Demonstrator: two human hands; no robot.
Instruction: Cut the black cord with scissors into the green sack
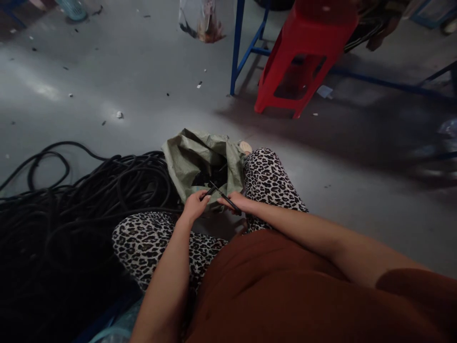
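Note:
My left hand (195, 205) is closed round a black rubber hose or cable (210, 191), its short end sticking out past the fingers. The length behind that hand runs left toward a big tangled pile of black hose (139, 178). Scissors (228, 200) with dark handles sit in my closed right hand (241, 202). Their blades point up and left, close to the hose end; I cannot tell whether they touch it. Just beyond both hands, between my knees, stands a greenish woven sack (178, 159) with its mouth wide and dark pieces inside.
Ahead on the right is a red plastic stool (278, 93) beside a blue metal frame (235, 62). A clear plastic bag (207, 24) hangs at the top. Small scraps dot the grey floor (117, 71). A light-blue basket (74, 10) is at the far left.

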